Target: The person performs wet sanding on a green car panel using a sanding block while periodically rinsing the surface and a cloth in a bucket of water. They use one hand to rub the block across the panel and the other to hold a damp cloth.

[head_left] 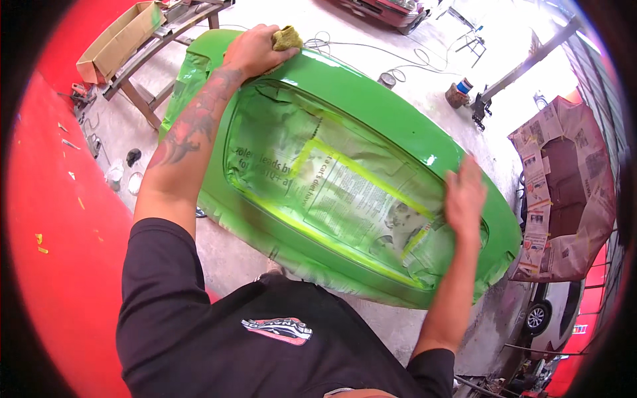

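Note:
A large glossy green car body panel [345,86] spans the middle, its recessed centre masked with paint-dusted newspaper [345,192] and yellow tape [361,174]. My left hand [249,53] grips a yellow-olive cloth [286,38] at the panel's upper left rim, fingers wrapped round it. My right hand [464,194] lies on the right part of the panel, beside the recess, fingers fairly straight and nothing visible in it.
An open cardboard box [116,40] sits on a metal stand [149,99] upper left, beside a red surface [56,225]. A hose [405,71], cans [458,93] and a post [524,56] stand behind. At right are a newspaper-masked panel [564,186] and car [554,318].

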Demonstrator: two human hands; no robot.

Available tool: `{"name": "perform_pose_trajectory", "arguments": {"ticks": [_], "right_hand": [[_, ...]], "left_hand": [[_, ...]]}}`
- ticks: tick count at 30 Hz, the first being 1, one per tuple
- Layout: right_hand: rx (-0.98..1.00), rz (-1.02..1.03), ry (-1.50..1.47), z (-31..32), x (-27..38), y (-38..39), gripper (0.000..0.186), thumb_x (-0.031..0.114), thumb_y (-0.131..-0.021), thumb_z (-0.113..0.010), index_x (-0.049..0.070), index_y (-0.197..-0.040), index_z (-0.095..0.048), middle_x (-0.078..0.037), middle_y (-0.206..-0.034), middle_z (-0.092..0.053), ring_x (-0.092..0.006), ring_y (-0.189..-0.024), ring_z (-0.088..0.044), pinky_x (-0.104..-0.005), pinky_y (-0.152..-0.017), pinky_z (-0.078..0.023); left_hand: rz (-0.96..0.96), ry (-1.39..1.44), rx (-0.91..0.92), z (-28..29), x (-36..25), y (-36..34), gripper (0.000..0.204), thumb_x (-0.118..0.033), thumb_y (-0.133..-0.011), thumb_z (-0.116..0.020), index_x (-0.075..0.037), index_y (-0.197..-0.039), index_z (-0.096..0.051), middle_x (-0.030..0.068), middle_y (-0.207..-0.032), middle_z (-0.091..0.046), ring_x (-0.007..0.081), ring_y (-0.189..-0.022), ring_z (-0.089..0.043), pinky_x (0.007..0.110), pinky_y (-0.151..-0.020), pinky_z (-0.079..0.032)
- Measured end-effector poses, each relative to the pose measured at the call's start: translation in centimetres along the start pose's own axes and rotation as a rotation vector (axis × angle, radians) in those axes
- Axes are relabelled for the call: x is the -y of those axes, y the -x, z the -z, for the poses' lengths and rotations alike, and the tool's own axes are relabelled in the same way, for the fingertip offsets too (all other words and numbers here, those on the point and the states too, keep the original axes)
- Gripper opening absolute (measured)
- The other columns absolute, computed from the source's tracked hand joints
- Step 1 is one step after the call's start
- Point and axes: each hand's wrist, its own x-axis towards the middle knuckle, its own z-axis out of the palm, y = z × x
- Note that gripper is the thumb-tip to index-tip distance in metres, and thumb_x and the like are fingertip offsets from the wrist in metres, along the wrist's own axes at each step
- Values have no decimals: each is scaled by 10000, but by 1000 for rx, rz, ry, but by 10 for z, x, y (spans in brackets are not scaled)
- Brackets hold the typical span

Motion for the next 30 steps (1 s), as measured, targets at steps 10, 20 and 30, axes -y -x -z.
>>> {"name": "perform_pose_trajectory", "arguments": {"ticks": [10,20,30], "right_hand": [[-57,475,-25,-3,204,-27,672,510,-1033,-378,111,-1570,-312,-70,-1647,-280,-278,-1523,-246,-543,-1229,-137],[10,254,18,9,163,8,653,435,-1029,-431,102,-1577,-305,-84,-1659,-248,-306,-1529,-223,-551,-1227,-118],[-54,881,-73,-21,357,-63,585,408,-989,-465,52,-1453,-457,-94,-1573,-403,-296,-1457,-361,-587,-1194,-225]], "left_hand": [[20,139,245,2,24,-37,584,-563,-801,-757,-54,-1085,-725,209,-951,-730,363,-887,-708,432,-830,-555],[122,53,555,43,33,-64,490,-510,-784,-742,-40,-924,-755,176,-862,-733,309,-804,-703,409,-752,-541],[123,48,614,32,33,-70,559,-571,-804,-676,-41,-964,-756,170,-882,-738,284,-822,-713,390,-752,-548]]}}
